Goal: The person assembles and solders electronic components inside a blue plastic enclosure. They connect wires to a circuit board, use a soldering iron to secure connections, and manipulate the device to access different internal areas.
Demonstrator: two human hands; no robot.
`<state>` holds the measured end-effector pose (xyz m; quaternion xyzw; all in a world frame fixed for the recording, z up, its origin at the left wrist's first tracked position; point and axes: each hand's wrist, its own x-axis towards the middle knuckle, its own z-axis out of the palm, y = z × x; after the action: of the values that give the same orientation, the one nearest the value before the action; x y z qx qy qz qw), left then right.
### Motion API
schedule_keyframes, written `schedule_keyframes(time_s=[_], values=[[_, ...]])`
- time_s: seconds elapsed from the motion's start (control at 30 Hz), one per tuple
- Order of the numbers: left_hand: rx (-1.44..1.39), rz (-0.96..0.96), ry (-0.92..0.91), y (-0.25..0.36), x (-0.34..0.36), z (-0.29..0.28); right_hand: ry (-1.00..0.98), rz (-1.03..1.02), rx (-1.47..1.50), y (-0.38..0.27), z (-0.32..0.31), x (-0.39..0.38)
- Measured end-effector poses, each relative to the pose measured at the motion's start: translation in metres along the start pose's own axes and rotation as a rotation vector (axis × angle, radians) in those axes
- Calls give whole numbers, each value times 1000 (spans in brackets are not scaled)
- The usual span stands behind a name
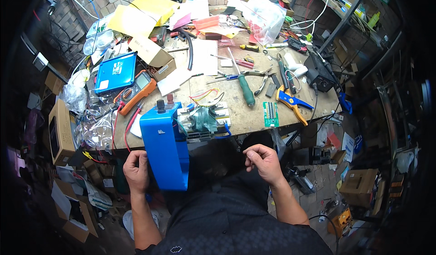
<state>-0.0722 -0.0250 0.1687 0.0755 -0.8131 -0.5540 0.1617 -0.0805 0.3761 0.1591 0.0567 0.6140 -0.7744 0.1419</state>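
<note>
The left hand (136,171) is curled beside the left edge of the blue case (163,150), thumb close to the metal; whether it grips the case, I cannot tell. The right hand (265,164) is closed in front of the bench, thumb against forefinger, with nothing clearly seen between them. The case hangs over the bench's front edge, a black knob and a dark red knob at its top. Just right of it sits the taped pack (203,119) with thin coloured wires. The step in hand seems to be fitting the case to the pack; the next move probably calls for steadying both and keeping those wires unpinched. Farther right lie a green circuit board (271,114) and wire strippers (294,103); a multimeter (138,91) rests leftward.
</note>
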Motion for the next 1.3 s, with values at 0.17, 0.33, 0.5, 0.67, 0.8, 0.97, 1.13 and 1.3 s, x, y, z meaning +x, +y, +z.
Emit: schedule_keyframes(time_s=[0.17, 0.33, 0.5, 0.67, 0.8, 0.97, 1.13, 1.3], values=[[-26, -8, -7, 0, 0, 0, 3, 5, 2, 0, 0, 0], [-28, -4, -15, -1, 1, -1, -6, 1, 8, 0, 1, 0], [-4, 9, -12, 6, 2, 0, -8, 3, 7, -1, 1, 0], [-23, 5, -12, 5, 3, 2, 20, -18, -13, -1, 4, 1], [-29, -5, -13, 0, 3, 1, 18, 1, -17, -3, 4, 1], [-31, -31, -15, -4, 0, -2, 15, 16, -3, -1, 4, -1], [-9, 3, -27, -12, 1, -1, 18, 27, -6, 1, 1, -3], [-36, 7, -12, -12, 2, 1, 12, 27, -28, 6, 4, 0]])
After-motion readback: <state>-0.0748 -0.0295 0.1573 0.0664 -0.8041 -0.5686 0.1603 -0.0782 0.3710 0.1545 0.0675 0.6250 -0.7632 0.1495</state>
